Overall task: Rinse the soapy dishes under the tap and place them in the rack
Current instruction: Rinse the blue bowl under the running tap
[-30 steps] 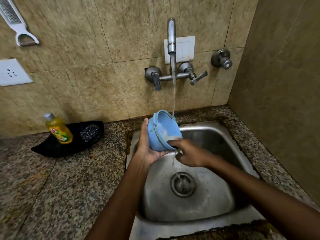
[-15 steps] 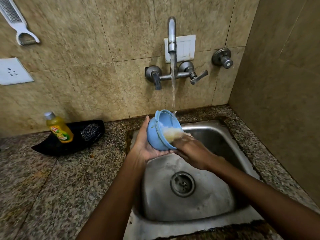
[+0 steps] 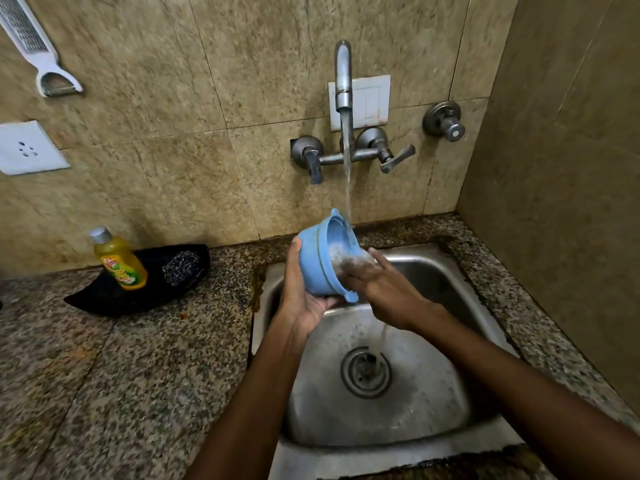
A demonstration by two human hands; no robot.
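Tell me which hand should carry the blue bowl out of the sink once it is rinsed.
Left, probably. The left hand already cups the blue bowl from behind and beneath, bearing it alone. The right hand has its fingers inside the bowl under the water stream, holding nothing. No rack is in view.

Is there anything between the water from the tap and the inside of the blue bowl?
Nothing visible blocks it. The left hand holds the blue bowl tilted under the tap, and the stream falls past its rim inside, where the right hand rubs. No rack is in view.
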